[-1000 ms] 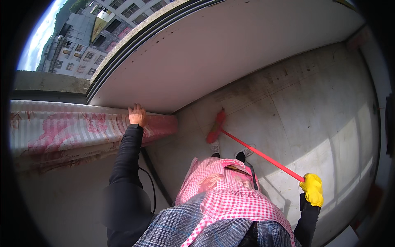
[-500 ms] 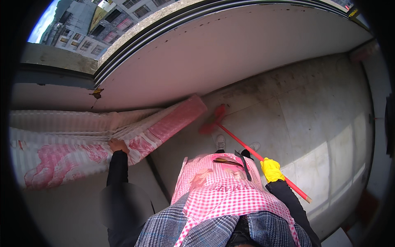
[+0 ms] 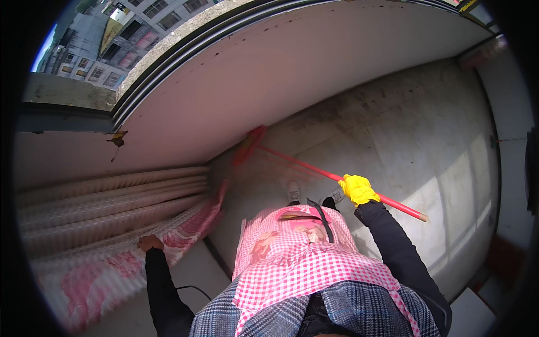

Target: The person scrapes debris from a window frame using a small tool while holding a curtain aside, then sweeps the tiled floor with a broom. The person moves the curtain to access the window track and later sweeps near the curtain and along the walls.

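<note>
My right hand [image 3: 359, 189], in a yellow rubber glove, is closed around the red handle of a broom [image 3: 303, 163]. The broom's red head [image 3: 249, 146] is blurred and lies low by the foot of the pinkish wall, near the curtain's hem. At the left, my bare left hand [image 3: 150, 242] grips the edge of a curtain [image 3: 112, 231], pale and striped with pink flowers. The curtain hangs in long folds beside the wall, its flowered border drawn toward me. The fingertips of my left hand are partly hidden in the cloth.
A low wall [image 3: 292, 73] runs under the window track [image 3: 163, 62], with buildings [image 3: 101, 62] outside. Sunlight falls on the stained tile floor [image 3: 393, 129] at the right. My shoes [image 3: 293, 191] stand just ahead of my checked apron [image 3: 314, 264]. A dark cable lies near my left arm.
The broom head has swung left and forward to the wall's foot. My left hand has pulled the curtain edge left and nearer me, spreading the folds and uncovering floor by the wall.
</note>
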{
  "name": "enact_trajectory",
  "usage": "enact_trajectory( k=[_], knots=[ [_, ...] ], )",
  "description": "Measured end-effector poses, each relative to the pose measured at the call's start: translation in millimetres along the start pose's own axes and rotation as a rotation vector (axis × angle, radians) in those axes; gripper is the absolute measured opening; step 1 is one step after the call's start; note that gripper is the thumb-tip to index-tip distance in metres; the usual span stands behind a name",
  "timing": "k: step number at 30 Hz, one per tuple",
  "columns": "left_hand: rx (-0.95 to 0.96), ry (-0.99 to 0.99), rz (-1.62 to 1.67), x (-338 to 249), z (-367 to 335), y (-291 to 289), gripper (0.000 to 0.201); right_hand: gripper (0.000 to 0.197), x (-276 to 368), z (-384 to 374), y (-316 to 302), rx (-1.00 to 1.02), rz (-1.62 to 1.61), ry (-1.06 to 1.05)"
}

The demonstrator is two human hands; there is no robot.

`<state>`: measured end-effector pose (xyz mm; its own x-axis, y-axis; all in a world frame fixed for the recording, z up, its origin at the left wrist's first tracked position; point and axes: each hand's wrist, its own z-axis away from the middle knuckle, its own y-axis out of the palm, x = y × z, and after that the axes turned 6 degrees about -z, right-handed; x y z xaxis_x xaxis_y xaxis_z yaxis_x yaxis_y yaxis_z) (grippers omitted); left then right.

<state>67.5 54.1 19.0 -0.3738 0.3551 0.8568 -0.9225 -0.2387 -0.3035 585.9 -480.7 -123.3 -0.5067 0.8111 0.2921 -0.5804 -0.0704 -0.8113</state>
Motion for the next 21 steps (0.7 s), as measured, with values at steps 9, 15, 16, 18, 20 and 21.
enact_trajectory(
  k=[9, 15, 16, 18, 20, 21],
  knots=[
    [-0.175, 0.077, 0.113, -28, -4, -12, 0.027, 0.038, -106, 75, -54, -0.248, 0.048, 0.525],
    [-0.388, 0.296, 0.233, -97, 5, -88, 0.024, 0.034, -103, 110, -46, -0.123, 0.078, 0.266],
    [-0.462, 0.334, 0.265, -107, 13, -107, 0.025, 0.034, -94, 101, -40, -0.067, 0.044, 0.208],
    [-0.614, 0.395, 0.301, -121, 33, -147, 0.026, 0.031, -75, 78, -29, -0.072, 0.018, 0.101],
    [-0.724, 0.458, 0.361, -126, 57, -190, 0.030, 0.030, -70, 53, -30, -0.095, -0.028, 0.004],
    [-0.743, 0.476, 0.361, -129, 68, -211, 0.030, 0.029, -74, 42, -35, -0.135, -0.073, -0.036]
  ],
)
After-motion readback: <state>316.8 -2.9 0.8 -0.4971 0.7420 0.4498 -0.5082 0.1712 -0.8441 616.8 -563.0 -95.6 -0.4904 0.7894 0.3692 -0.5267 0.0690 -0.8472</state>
